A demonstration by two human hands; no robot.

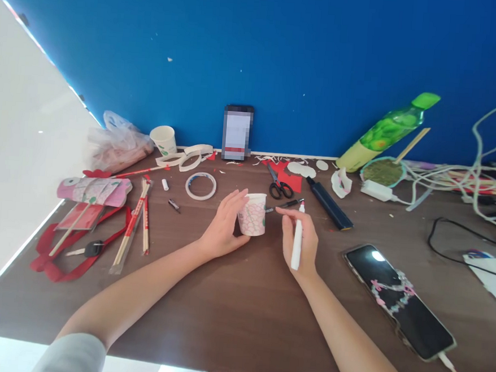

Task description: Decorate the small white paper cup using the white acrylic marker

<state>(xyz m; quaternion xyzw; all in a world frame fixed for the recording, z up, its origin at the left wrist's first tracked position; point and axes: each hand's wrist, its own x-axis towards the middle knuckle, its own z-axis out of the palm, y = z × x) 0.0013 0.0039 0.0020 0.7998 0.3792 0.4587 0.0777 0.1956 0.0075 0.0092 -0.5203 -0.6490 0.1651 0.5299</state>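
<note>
A paper cup [253, 216] with a pink drawn pattern stands mid-table, its open rim upward. My left hand [223, 227] wraps round its left side, thumb near the base. To the right of the cup, my right hand [306, 241] grips a white marker [297, 243], its pink tip pointing away from me. The marker is apart from the cup. Just behind, a black pen [290, 203] lies between cup and hand. Black-handled scissors [280, 189] rest on red paper [296, 182] further back.
A roll of tape [200, 186], wrapped chopsticks [131, 223] and a key [93, 249] lie left. A propped phone [237, 131] leans against the blue partition [282, 58]. Right are a dark blue case [329, 203], a charging phone [401, 301], a green bottle [388, 130] and cables [438, 175].
</note>
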